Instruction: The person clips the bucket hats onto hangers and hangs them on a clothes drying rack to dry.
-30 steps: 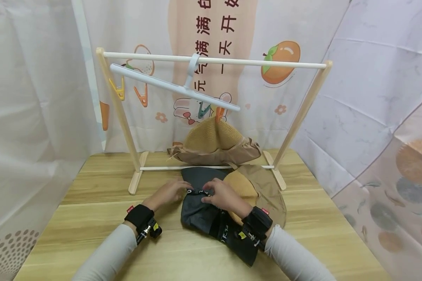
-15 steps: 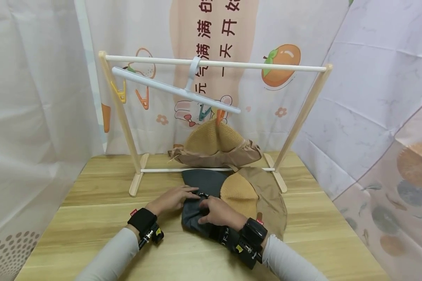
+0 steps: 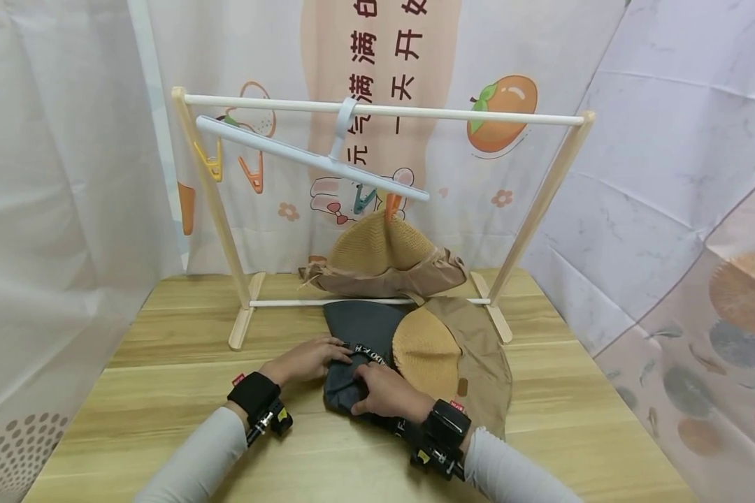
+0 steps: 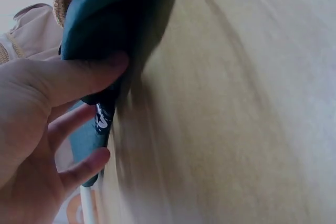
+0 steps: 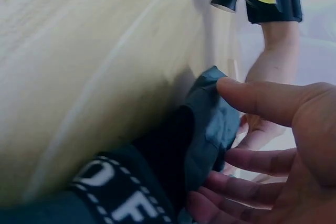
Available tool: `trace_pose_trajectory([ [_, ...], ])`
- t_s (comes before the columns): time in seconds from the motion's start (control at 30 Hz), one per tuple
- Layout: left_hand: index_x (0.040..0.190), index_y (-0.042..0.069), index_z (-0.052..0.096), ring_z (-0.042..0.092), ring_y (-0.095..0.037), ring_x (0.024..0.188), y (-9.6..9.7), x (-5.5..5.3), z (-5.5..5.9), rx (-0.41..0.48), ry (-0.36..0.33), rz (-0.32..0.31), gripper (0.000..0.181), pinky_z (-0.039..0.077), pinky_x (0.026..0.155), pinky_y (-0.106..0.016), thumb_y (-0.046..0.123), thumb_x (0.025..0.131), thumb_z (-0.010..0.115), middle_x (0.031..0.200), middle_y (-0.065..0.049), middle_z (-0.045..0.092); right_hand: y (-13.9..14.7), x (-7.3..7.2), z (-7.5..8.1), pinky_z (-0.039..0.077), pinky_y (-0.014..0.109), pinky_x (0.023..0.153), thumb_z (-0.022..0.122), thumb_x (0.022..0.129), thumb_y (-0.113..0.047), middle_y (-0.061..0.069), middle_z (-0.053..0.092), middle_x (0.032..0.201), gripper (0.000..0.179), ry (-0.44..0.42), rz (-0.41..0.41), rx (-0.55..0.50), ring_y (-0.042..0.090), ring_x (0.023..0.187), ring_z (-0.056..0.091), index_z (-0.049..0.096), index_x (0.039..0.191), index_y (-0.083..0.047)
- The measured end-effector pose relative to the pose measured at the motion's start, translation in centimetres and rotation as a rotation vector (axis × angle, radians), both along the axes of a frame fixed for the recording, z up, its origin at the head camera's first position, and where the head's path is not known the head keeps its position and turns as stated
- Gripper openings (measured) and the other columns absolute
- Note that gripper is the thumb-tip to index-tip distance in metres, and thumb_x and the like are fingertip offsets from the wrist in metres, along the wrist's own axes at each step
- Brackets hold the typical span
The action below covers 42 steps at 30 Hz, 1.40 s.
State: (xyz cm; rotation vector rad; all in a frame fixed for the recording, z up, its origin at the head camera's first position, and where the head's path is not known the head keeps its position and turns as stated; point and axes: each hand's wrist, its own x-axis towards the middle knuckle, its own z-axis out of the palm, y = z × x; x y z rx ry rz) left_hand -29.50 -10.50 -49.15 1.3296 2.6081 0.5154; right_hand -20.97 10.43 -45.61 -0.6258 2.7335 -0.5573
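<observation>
Wearing pale sleeves and a black strap on each wrist, I have both hands on a dark gray hat that lies around the middle of the tabletop and extends toward the far edge. My left hand pinches the hat at its left side, thumb over the cloth and some fingers spread behind it. My right hand grasps a fold nearer to me, thumb on one face and fingers on the other. A black band with white letters crosses the hat just beyond my right fingers, and more lettering shows by my right wrist.

Just right of it, toward the tabletop's right edge, lies a tan hat with a woven crown and a wide cloth brim.

Beyond, near the far edge, stands a wooden rack with white rods. From its top rod hangs a pale blue hanger, tilted low on the right, where an orange clip grips a second woven hat. Yellow, orange and teal clips hang along the hanger too. A printed curtain closes the back.
</observation>
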Motion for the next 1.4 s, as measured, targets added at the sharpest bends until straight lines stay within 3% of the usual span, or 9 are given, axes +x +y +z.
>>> trace_pose_trajectory([
  [0.13, 0.124, 0.012, 0.068, 0.045, -0.030, 0.136, 0.0, 0.1, -0.1, -0.003, -0.034, 0.014, 0.048, 0.039, 0.110, -0.048, -0.008, 0.082, 0.056, 0.140, -0.005, 0.058, -0.3, 0.2, -0.6, 0.050, 0.036, 0.088, 0.082, 0.077, -0.036, 0.010, 0.062, 0.117, 0.058, 0.032, 0.008, 0.024, 0.026, 0.108, 0.060, 0.060, 0.123, -0.009],
  [0.37, 0.122, 0.014, 0.070, 0.049, -0.028, 0.131, 0.0, 0.0, -0.2, -0.001, 0.021, 0.014, 0.047, 0.041, 0.108, -0.046, -0.008, 0.081, 0.058, 0.137, -0.005, 0.060, -0.5, 0.5, -1.2, 0.050, 0.037, 0.090, 0.082, 0.077, -0.040, 0.010, 0.061, 0.121, 0.063, 0.121, 0.051, 0.067, 0.026, 0.110, 0.060, 0.059, 0.127, -0.011],
  [0.63, 0.122, 0.013, 0.069, 0.049, -0.026, 0.131, 0.8, 0.5, -0.2, 0.001, 0.017, 0.038, 0.046, 0.043, 0.107, -0.044, -0.009, 0.083, 0.059, 0.138, -0.004, 0.059, -0.2, 1.0, -1.6, 0.052, 0.038, 0.090, 0.081, 0.077, -0.041, 0.010, 0.062, 0.121, 0.064, 0.189, 0.056, 0.111, 0.025, 0.109, 0.061, 0.060, 0.128, -0.011],
  [0.73, 0.121, 0.012, 0.070, 0.050, -0.026, 0.128, 1.0, 0.5, -0.1, -0.003, 0.022, 0.045, 0.045, 0.043, 0.106, -0.043, -0.008, 0.082, 0.060, 0.137, -0.004, 0.060, -0.4, 1.4, -1.9, 0.053, 0.036, 0.088, 0.082, 0.076, -0.041, 0.010, 0.064, 0.118, 0.063, 0.259, 0.073, 0.167, 0.025, 0.107, 0.062, 0.061, 0.126, -0.009],
  [0.93, 0.121, 0.013, 0.070, 0.050, -0.026, 0.129, 0.7, 0.5, -0.6, -0.005, 0.047, 0.053, 0.047, 0.043, 0.106, -0.044, -0.009, 0.081, 0.059, 0.137, -0.003, 0.061, -1.1, 2.1, -2.7, 0.055, 0.031, 0.080, 0.081, 0.076, -0.041, 0.007, 0.065, 0.102, 0.045, 0.443, 0.142, 0.269, 0.023, 0.093, 0.062, 0.070, 0.107, -0.010],
  [1.13, 0.120, 0.012, 0.070, 0.050, -0.028, 0.130, 0.7, 0.6, -0.6, 0.020, 0.073, 0.039, 0.048, 0.043, 0.107, -0.045, -0.009, 0.079, 0.057, 0.136, -0.004, 0.061, -1.2, 2.0, -2.9, 0.054, 0.030, 0.073, 0.078, 0.078, -0.028, 0.005, 0.066, 0.092, 0.024, 0.501, 0.135, 0.257, 0.020, 0.083, 0.061, 0.075, 0.094, -0.011],
  [1.4, 0.119, 0.013, 0.071, 0.050, -0.027, 0.130, 0.7, 0.5, -0.8, 0.015, 0.078, 0.046, 0.047, 0.042, 0.107, -0.045, -0.009, 0.081, 0.056, 0.136, -0.003, 0.061, -1.3, 2.0, -3.7, 0.053, 0.027, 0.063, 0.073, 0.078, -0.022, 0.002, 0.066, 0.083, 0.009, 0.595, 0.129, 0.271, 0.016, 0.073, 0.060, 0.076, 0.083, -0.015],
])
